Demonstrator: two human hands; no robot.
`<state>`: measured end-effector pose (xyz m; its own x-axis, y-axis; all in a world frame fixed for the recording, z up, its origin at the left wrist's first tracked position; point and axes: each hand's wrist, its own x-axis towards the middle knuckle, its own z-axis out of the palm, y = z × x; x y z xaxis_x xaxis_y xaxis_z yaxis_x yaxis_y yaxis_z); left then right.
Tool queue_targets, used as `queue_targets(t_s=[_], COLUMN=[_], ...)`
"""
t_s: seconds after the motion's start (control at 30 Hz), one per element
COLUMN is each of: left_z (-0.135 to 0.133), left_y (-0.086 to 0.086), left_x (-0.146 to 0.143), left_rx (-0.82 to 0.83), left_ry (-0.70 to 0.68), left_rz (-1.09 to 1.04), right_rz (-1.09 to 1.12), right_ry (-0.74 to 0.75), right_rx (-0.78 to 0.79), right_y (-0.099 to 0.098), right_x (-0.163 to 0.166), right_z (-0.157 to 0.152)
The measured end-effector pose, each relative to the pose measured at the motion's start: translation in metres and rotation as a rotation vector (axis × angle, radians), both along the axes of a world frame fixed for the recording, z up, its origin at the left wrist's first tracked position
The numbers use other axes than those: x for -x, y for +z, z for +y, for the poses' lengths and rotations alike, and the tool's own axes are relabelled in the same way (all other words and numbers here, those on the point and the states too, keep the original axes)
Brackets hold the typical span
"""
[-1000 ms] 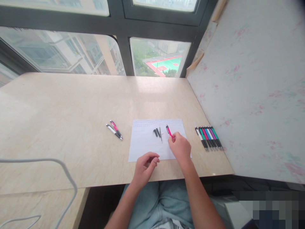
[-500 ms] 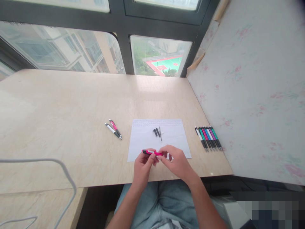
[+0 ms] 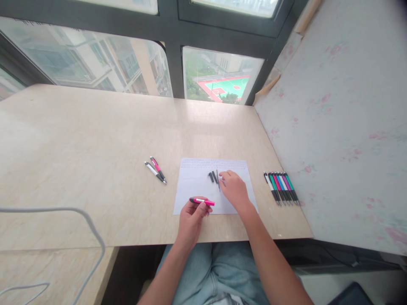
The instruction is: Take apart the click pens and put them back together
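Observation:
My left hand (image 3: 191, 216) grips a pink pen barrel (image 3: 206, 202) with a black end, holding it nearly level above the near edge of a sheet of paper (image 3: 190, 190). On the sheet, my right hand (image 3: 235, 190) has its fingers bent and drawn together just right of a thin dark refill (image 3: 218, 181). A small pale bit shows at those fingertips, too tiny to name. Left of the refill lie two short black pen parts, a grip sleeve (image 3: 214, 177) and a smaller piece (image 3: 210, 177).
Two assembled pens, one white (image 3: 154, 172) and one pink (image 3: 157, 167), lie left of the paper. A row of several coloured pens (image 3: 281, 187) lies by the patterned wall (image 3: 333, 148). A grey cable (image 3: 85, 216) arches at the left. Windows stand behind the table (image 3: 104, 140).
My right hand has left the pink barrel and moved forward onto the paper beside the refill. My left hand keeps the barrel in about the same place. The view has shifted slightly.

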<state>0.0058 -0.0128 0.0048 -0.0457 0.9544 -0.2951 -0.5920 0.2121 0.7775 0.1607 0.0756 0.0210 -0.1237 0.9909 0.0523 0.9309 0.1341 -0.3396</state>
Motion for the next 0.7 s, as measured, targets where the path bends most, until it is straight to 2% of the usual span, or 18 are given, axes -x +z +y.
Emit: queue_targets(t_s=[0.17, 0.27, 0.37, 0.53, 0.6, 0.7], left_z=[0.001, 0.001, 0.002, 0.002, 0.001, 0.0], left_y=[0.002, 0.003, 0.003, 0.0, -0.001, -0.001], left_x=[0.0, 0.0, 0.001, 0.001, 0.001, 0.0], left_rx=[0.016, 0.028, 0.028, 0.024, 0.024, 0.023], left_ry=[0.006, 0.008, 0.003, 0.006, 0.025, 0.039], left_rz=[-0.014, -0.026, -0.05, -0.089, -0.098, -0.101], right_rz=[-0.006, 0.097, 0.377, 0.945, 1.08, 1.147], right_ry=[-0.009, -0.032, -0.104, -0.186, -0.182, -0.178], right_rx=[-0.013, -0.035, -0.001, 0.239, 0.304, 0.324], right_y=[-0.005, -0.007, -0.004, 0.005, 0.009, 0.012], right_x=[-0.001, -0.006, -0.009, -0.005, -0.001, 0.005], right_z=[0.004, 0.001, -0.011, -0.047, -0.061, -0.074])
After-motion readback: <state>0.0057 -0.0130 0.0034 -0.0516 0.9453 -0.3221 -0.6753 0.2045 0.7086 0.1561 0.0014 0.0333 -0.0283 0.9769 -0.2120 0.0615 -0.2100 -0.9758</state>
